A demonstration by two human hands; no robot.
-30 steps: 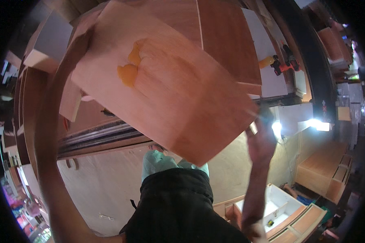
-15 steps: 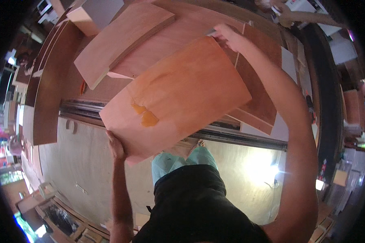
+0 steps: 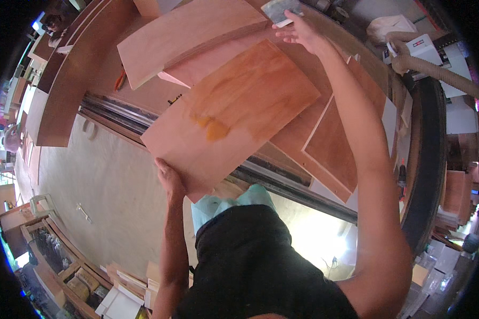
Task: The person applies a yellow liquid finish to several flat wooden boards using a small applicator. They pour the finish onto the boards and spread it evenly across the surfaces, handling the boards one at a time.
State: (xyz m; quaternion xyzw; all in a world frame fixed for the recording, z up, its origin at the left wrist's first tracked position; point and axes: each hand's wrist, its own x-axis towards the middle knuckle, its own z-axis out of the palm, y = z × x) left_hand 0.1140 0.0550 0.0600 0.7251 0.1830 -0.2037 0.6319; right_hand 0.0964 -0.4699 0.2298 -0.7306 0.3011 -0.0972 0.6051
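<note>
A thin rectangular plywood board [image 3: 186, 143] lies tilted in front of me. My left hand [image 3: 171, 179] is closed on its near left edge, the thumb on the top face. An amber puddle of glue [image 3: 214, 129] sits left of the board's middle, and a darker, wet-looking coat covers much of the far right half. Beyond the far right corner, my right hand [image 3: 305, 36] holds a flat grey spreader [image 3: 278, 11] between thumb and fingers, off the board's surface.
Behind lies a stack of plywood panels [image 3: 191, 34]. More edged panels [image 3: 338, 154] rest to the right, near a black belt-like strip [image 3: 430, 154]. A metal rail [image 3: 114, 114] runs beneath the board. Upright panels [image 3: 64, 101] stand left, with an orange-handled tool [image 3: 120, 78] nearby.
My right hand with the spreader has moved away from the board's far corner, farther off. The wet coat looks darker and streakier. My left hand still grips the board; the whole view has shifted.
</note>
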